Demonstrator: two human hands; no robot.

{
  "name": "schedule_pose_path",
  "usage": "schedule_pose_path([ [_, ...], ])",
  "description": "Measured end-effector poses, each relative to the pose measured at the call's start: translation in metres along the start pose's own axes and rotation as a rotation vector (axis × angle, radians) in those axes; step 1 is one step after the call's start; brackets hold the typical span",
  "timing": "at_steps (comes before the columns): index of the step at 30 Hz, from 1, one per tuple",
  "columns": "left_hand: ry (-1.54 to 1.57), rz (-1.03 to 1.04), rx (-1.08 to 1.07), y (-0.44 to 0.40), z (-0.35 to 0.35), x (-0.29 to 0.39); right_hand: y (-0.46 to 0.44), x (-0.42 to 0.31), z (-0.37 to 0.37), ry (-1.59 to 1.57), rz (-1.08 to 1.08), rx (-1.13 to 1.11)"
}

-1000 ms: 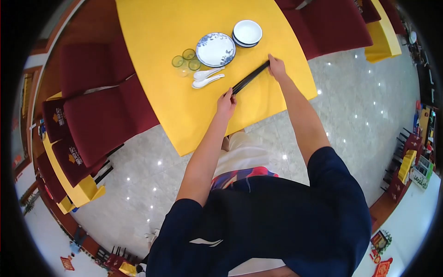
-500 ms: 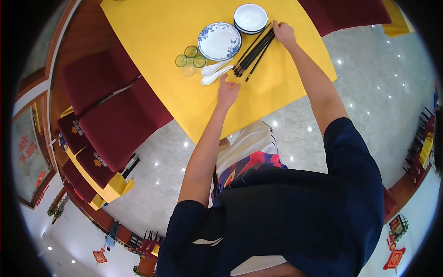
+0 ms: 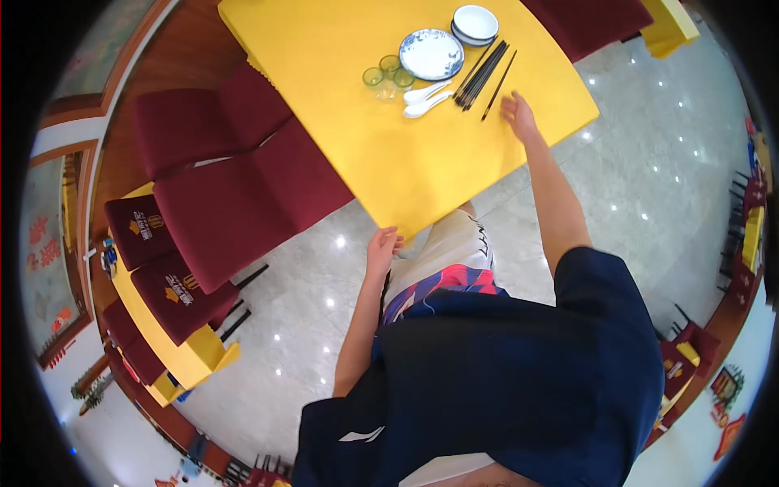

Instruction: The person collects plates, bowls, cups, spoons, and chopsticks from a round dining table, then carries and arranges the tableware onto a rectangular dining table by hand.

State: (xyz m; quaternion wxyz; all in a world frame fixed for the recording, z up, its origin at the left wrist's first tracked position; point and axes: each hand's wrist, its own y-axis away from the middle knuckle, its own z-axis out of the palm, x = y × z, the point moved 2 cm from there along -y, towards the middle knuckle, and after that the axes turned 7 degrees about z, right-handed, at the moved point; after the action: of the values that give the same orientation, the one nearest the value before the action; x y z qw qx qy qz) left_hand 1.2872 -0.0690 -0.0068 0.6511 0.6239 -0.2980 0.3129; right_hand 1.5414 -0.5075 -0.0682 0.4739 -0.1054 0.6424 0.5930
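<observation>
My right hand is over the yellow tablecloth, fingers apart and holding nothing. Just beyond its fingertips lies a single dark chopstick, apart from a bundle of dark chopsticks. My left hand hangs by the near corner of the table, fingers loosely bent and empty. Left of the chopsticks are two white spoons, a blue-patterned plate and several greenish glasses. White bowls, stacked, stand behind the chopsticks.
Maroon chairs line the left side of the table. Another maroon seat is at the far right. Grey tiled floor surrounds the table, and more chairs with a yellow-covered table stand at the lower left.
Both hands have drawn back toward me. My right hand has left the chopsticks, and my left hand has moved from beside the spoons to the table corner. The view has shifted.
</observation>
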Motion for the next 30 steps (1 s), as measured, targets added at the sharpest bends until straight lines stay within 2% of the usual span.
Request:
schedule_pose_path([
  [3, -0.051, -0.009, -0.007, 0.048, -0.080, -0.036, 0.045, -0.024, 0.055, 0.033, -0.030, -0.059],
  [6, -0.017, 0.023, 0.018, 0.105, -0.159, -0.060, 0.077, -0.011, 0.076, 0.112, -0.012, -0.068],
  [8, -0.003, 0.033, 0.228, 0.144, -0.218, -0.081, 0.119, 0.007, 0.081, 0.237, -0.060, 0.096],
  [10, 0.144, -0.050, 0.303, 0.175, -0.256, -0.091, 0.102, 0.070, 0.048, 0.566, -0.178, 0.114],
  [11, 0.189, -0.084, 0.330, 0.184, -0.271, -0.098, 0.094, 0.118, 0.030, 0.768, -0.404, 0.121],
  [12, 0.196, -0.081, 0.319, 0.187, -0.288, -0.111, 0.122, 0.152, 0.030, 0.786, -0.316, -0.010],
  [13, 0.223, -0.131, 0.305, 0.186, -0.304, -0.127, 0.059, 0.240, -0.022, 1.055, -0.538, -0.198],
  [14, 0.250, -0.183, 0.292, 0.185, -0.314, -0.137, 0.129, 0.237, -0.001, 1.069, -0.536, -0.191],
  [15, 0.208, -0.244, 0.296, 0.180, -0.317, -0.134, 0.188, 0.225, 0.037, 1.306, -0.365, 0.138],
  [19, 0.176, -0.199, 0.224, 0.125, -0.304, -0.105, 0.217, 0.218, 0.077, 1.153, -0.287, 0.320],
  [21, 0.116, -0.197, 0.105, 0.084, -0.278, -0.074, 0.203, 0.211, 0.085, 1.033, -0.052, 0.294],
  [22, 0.058, -0.213, 0.037, 0.064, -0.261, -0.051, 0.206, 0.209, 0.091, 1.007, -0.027, 0.302],
  [24, -0.121, -0.130, -0.123, 0.028, -0.231, -0.005, 0.207, 0.205, 0.102, 1.113, -0.021, 0.378],
  [25, -0.151, -0.141, -0.127, 0.007, -0.224, 0.012, 0.206, 0.213, 0.108, 1.089, 0.002, 0.379],
  [27, -0.314, -0.042, -0.273, -0.034, -0.213, 0.049, 0.212, 0.227, 0.125, 1.201, -0.217, 0.611],
  [28, -0.375, -0.042, -0.274, -0.050, -0.210, 0.071, 0.210, 0.229, 0.130, 1.169, -0.191, 0.612],
  [30, -0.386, -0.082, -0.252, -0.073, -0.210, 0.109, 0.221, 0.236, 0.139, 1.098, -0.334, 0.727],
])
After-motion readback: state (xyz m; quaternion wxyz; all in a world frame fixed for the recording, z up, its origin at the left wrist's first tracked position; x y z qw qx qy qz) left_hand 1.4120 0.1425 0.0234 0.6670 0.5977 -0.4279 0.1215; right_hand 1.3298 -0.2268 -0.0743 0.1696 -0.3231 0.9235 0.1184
